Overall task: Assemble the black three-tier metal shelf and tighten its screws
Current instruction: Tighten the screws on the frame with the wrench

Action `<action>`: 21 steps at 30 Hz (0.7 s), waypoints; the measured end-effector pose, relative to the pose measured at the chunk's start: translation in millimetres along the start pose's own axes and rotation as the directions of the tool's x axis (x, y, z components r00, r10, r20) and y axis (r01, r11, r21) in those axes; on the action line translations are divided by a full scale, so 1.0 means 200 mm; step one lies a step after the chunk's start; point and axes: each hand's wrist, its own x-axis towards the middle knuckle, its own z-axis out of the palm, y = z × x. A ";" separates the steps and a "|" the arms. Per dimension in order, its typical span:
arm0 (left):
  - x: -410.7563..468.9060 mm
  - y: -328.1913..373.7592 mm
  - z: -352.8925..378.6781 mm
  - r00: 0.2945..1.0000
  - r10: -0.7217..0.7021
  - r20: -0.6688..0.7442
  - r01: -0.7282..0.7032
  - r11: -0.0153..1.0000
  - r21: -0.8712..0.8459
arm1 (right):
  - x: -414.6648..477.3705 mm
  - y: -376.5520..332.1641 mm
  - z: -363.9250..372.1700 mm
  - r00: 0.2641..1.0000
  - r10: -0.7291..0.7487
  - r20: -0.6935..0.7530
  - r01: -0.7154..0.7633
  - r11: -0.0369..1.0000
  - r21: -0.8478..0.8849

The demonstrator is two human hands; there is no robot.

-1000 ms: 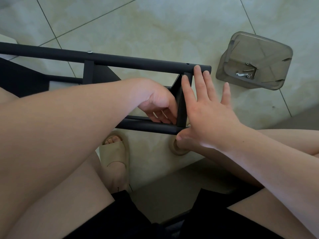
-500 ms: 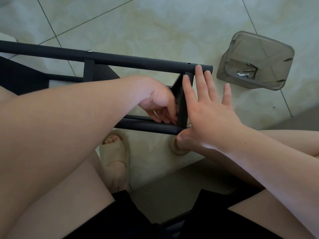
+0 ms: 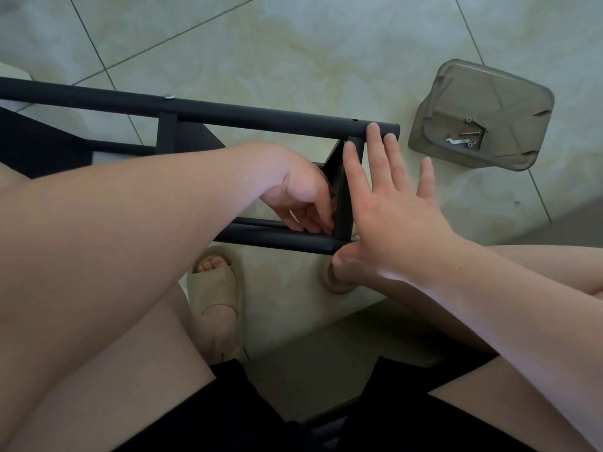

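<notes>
One shelf [image 3: 261,117], two hands [image 3: 300,197] [image 3: 391,220], one tray [image 3: 522,102].

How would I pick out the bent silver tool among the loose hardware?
On the tiled floor, right of the black shelf frame, sits a translucent grey tray. Loose hardware lies in its sunken middle, and the bent silver tool is at the lower left of that cluster. Unlike the straight screw and round nuts beside it, it is a kinked strip.
</notes>
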 end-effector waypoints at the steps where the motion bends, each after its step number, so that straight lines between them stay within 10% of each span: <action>1: 0.00 0.00 0.00 1.000 0.009 0.004 -0.009 1.000 -0.019 | 0.00 0.00 0.00 1.000 0.000 0.001 0.000 1.000 0.002; 21: -0.02 0.01 0.02 0.999 0.012 -0.051 -0.009 0.999 0.048 | 0.00 0.00 0.00 1.000 -0.002 0.013 0.002 1.000 0.005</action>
